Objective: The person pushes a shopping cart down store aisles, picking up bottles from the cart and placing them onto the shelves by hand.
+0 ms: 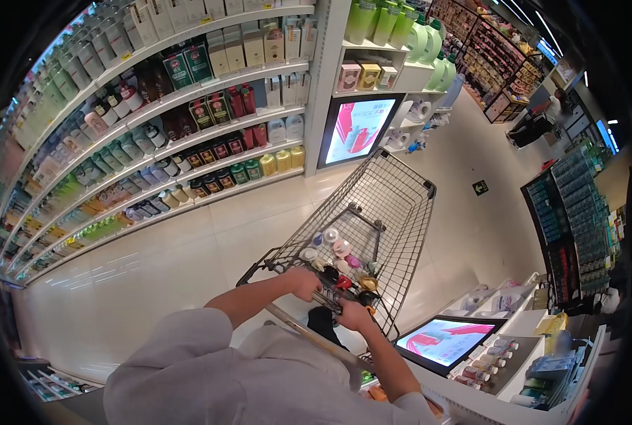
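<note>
On the left, curved shelving packed with bottles and boxes bordered a broad stretch of bare floor, the roomiest side. The left hand was at the near end of the wire cart, with the small capped goods just beyond it. The cart's long axis ran away from the person, far and slightly right; its far left corner lay near a lit screen. The right hand was beside the left, a little nearer the body, close to the red and gold caps. Both grips looked narrow, fingers bent inward, but I could not tell whether they closed on a bar or on something small. Near right, a second screen sat close to the cart's edge, leaving little room; far right, the aisle opened towards a person.
</note>
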{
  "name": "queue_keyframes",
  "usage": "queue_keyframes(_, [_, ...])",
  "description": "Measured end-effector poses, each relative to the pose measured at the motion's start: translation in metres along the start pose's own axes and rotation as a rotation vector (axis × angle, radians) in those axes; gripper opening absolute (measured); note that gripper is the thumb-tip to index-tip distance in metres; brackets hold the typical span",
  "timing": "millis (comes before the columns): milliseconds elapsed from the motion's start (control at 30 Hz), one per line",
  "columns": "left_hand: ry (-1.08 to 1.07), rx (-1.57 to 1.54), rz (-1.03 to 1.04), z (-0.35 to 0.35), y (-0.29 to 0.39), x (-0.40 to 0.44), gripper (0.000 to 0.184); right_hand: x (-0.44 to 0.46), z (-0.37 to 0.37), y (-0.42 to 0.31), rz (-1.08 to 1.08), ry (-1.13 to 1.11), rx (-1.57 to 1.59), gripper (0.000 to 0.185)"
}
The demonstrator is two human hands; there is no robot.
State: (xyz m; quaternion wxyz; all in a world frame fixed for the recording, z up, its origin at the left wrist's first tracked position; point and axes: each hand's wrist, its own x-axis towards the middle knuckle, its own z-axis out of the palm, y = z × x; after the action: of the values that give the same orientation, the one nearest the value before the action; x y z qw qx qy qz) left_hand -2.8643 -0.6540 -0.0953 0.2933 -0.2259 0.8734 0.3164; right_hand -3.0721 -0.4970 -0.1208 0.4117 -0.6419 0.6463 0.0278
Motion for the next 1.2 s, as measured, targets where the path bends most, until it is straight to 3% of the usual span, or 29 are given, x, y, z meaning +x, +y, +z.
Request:
queue_keyframes(400, [0.140,-0.132,-0.113,0.118,-0.029,-0.122,0.057,-0.013,0.064,-0.103,-0.123,-0.119,-0.188,0.053])
queue_keyframes(600, [0.199,-0.217,-0.202,0.170,-0.037,-0.182,0.057,-0.011,0.096,-0.144,-0.310,-0.167,-0.237,0.052])
queue_keyframes(800, [0.243,-0.334,-0.327,0.228,-0.038,-0.223,0.058,-0.004,0.120,-0.181,-0.430,-0.263,-0.306,0.040])
queue_keyframes(1033, [0.313,-0.499,-0.531,0.250,-0.020,-0.261,0.058,0.018,0.116,-0.216,-0.591,-0.370,-0.469,0.050])
queue_keyframes(1200, [0.422,-0.618,-0.656,0.275,-0.011,-0.268,0.054,0.025,0.103,-0.245,-0.673,-0.340,-0.572,0.046])
